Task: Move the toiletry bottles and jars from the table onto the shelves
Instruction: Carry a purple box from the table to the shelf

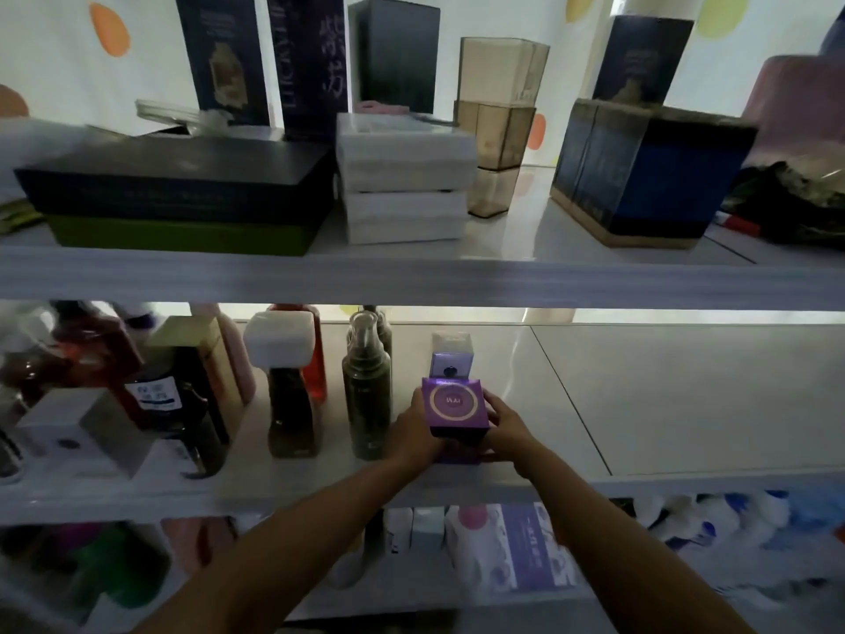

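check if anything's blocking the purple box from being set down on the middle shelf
Nothing visible blocks it. The left hand and right hand hold the purple box at the middle shelf. A small pale box stands just behind, a dark pump bottle close on its left.

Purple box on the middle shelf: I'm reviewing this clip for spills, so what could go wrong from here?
1. The left hand, gripping the purple box together with the right hand, sits close beside the tall dark pump bottle; a sideways withdrawal could tip it.
2. Pushing the box back may shove the small pale box just behind it.
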`<move>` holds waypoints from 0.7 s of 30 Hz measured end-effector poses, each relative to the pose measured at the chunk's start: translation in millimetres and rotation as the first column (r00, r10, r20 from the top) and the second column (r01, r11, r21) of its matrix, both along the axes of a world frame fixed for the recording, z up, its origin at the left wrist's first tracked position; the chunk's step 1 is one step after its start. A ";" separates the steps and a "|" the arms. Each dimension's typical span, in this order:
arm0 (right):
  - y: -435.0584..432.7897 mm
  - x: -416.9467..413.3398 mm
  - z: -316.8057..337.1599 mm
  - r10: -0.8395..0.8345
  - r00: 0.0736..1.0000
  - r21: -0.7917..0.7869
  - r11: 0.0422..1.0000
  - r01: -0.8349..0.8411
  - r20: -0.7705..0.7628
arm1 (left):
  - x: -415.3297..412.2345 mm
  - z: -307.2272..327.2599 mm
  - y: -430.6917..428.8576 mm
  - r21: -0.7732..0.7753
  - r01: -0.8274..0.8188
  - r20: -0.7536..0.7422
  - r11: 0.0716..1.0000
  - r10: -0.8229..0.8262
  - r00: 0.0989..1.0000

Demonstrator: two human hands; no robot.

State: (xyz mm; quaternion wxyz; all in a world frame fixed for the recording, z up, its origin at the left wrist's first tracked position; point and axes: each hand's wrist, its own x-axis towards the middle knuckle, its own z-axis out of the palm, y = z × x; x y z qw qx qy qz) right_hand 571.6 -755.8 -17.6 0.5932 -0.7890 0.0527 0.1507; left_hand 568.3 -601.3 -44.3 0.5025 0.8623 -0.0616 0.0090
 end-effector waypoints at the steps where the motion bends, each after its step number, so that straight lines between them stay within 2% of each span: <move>1: 0.6 0.2 -0.9 0.007 1.000 -0.019 1.000 -0.007 0.017 | 0.9 0.2 0.0 0.002 0.000 0.002 1.000 0.000 1.000; 5: 2.5 -7.2 -8.3 0.063 0.988 -0.121 0.992 -0.046 0.144 | -3.4 5.5 -1.0 0.045 0.017 -0.046 0.999 -0.015 0.999; 7: 1.4 -16.1 -10.9 0.119 0.979 -0.243 0.967 -0.077 0.163 | -12.4 5.0 -2.3 0.103 0.035 -0.094 0.994 -0.025 0.995; 11: -8.4 -45.3 -18.4 0.288 0.934 -0.538 0.832 -0.135 0.211 | -41.5 -4.2 2.2 0.219 -0.006 -0.110 0.976 0.031 0.993; 14: -20.7 -80.7 -28.3 0.359 0.900 -0.656 0.746 -0.116 0.249 | -66.0 -30.6 10.0 0.291 -0.020 -0.119 0.957 0.057 0.991; 18: -29.7 -137.5 -47.3 0.452 0.865 -0.765 0.630 -0.136 0.219 | -143.9 -37.4 11.3 0.507 0.001 -0.112 0.862 0.065 0.992; 21: -19.7 -175.4 -52.3 0.554 0.809 -0.769 0.600 -0.222 0.199 | -199.3 -47.3 21.7 0.642 -0.038 -0.100 0.766 0.133 0.986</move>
